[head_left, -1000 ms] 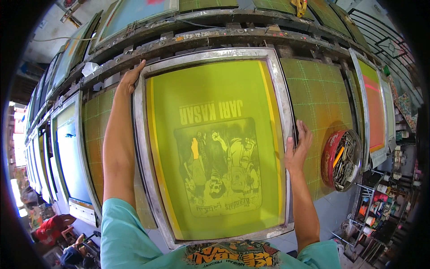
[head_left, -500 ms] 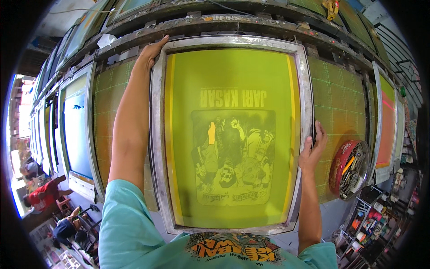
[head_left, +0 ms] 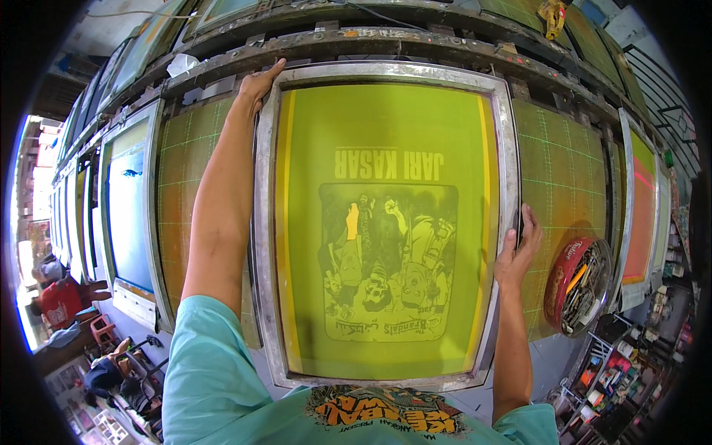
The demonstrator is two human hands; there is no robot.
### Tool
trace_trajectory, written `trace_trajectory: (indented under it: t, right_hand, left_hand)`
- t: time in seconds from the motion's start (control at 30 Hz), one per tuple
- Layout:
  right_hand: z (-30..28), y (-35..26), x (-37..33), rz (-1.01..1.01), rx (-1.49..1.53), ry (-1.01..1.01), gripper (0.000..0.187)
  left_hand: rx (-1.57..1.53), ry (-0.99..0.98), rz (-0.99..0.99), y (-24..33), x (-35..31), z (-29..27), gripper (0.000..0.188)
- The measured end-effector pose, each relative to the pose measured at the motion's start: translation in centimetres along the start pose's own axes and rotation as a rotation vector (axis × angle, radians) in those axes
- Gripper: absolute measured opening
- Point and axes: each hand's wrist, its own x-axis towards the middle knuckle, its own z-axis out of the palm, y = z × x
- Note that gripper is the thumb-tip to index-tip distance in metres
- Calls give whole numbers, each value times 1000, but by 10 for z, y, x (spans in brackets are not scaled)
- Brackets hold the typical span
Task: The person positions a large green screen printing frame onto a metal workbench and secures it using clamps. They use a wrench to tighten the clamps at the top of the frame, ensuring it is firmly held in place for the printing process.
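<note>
A large screen printing frame (head_left: 506,148) with grey metal sides lies flat in front of me. Its yellow-green mesh (head_left: 386,119) carries upside-down lettering and a crowd picture with one orange patch. My left hand (head_left: 259,84) grips the frame's far left corner, its thumb pointing along the far edge and its other fingers mostly hidden. On the right side, my right hand (head_left: 518,252) holds the frame's edge, thumb on the rim and fingers along the outside.
Green-gridded boards (head_left: 560,163) extend on both sides. A round red tin (head_left: 561,285) of pens and metal bits sits at right. Other screens, one blue-white (head_left: 130,215) and one orange-red (head_left: 639,211), flank these. Dark rails (head_left: 445,44) cross the far side. A person in red (head_left: 65,302) is at far left.
Both hands keep their hold on the frame. The crowd picture shows more sharply through the mesh. The view has shifted slightly, and the person in red has changed posture.
</note>
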Motion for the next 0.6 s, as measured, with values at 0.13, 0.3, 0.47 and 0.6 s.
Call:
trace_trajectory:
  t: [0.13,0.3,0.47,0.6]
  right_hand:
    - [0,0,-1,22,38,-5,63]
    - [1,-2,0,9,35,-1,62]
    - [0,-1,-1,14,25,-2,63]
    - [0,-3,0,25,34,-4,63]
  left_hand:
    - [8,-18,-15,1,1,-1,93]
    - [70,11,-27,-16,26,-7,92]
    - [-5,-61,-68,-7,16,-4,92]
    - [-21,-77,-48,-1,8,-1,91]
